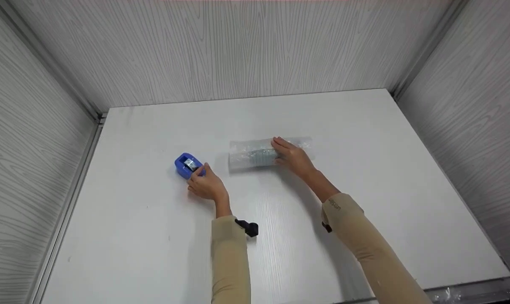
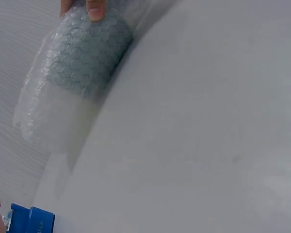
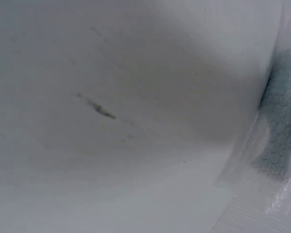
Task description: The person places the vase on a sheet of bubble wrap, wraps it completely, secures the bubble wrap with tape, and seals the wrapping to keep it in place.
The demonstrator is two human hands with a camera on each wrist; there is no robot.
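A blue tape dispenser (image 1: 183, 168) with a roll of tape in it is left of centre in the head view. My left hand (image 1: 205, 185) grips its near right end with bent fingers, which cover that end. To the right lies a bubble-wrapped bundle (image 1: 242, 157), a long roll with a pale green-blue thing inside; the wrap hides what kind it is. My right hand (image 1: 296, 160) holds the bundle right of its middle, fingers over the top and thumb on the near side. In the left wrist view the dispenser (image 2: 33, 221) shows only at the lower left corner.
Everything rests on a white tabletop (image 1: 153, 245). Grey wood-grain panels rise behind (image 1: 238, 50) and along both sides. Beige sleeves with black wrist mounts (image 1: 250, 228) cover my forearms. A dark scuff mark (image 3: 101, 110) shows on the white surface in the right wrist view.
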